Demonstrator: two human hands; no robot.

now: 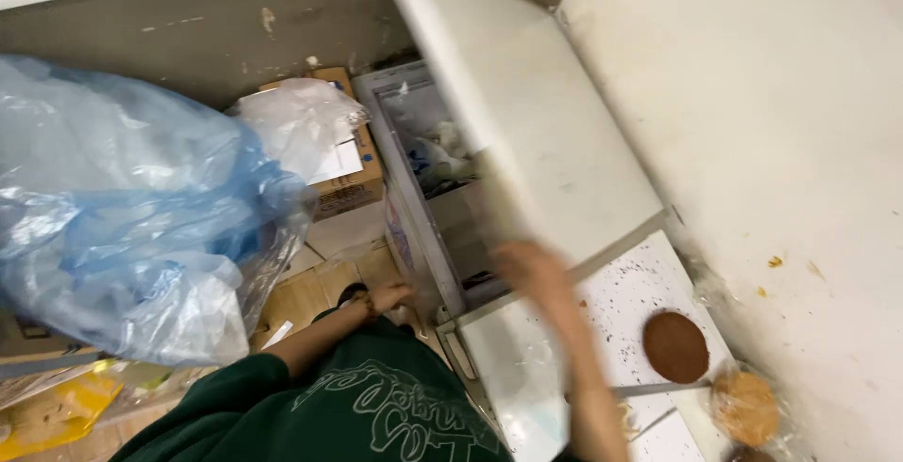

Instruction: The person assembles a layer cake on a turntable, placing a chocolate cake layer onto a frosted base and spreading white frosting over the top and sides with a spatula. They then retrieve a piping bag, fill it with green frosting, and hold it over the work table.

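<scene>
My right hand (527,269) is blurred and reaches up to the lower front edge of a raised white freezer lid (527,114); its grip cannot be made out. Under the lid the chest freezer (400,189) stands open, with pale frosted packages (435,153) inside. My left hand (388,296) hangs low by my side next to the freezer's front corner, holding nothing, its fingers loosely spread. My green sleeve and shirt (357,406) fill the bottom of the view.
A big blue plastic bag (122,208) bulges at the left beside a cardboard box (348,184) topped with clear plastic. On a second white lid (611,302) lie a brown round patty (675,346) and a wrapped bun (745,407). A white wall (771,142) is at the right.
</scene>
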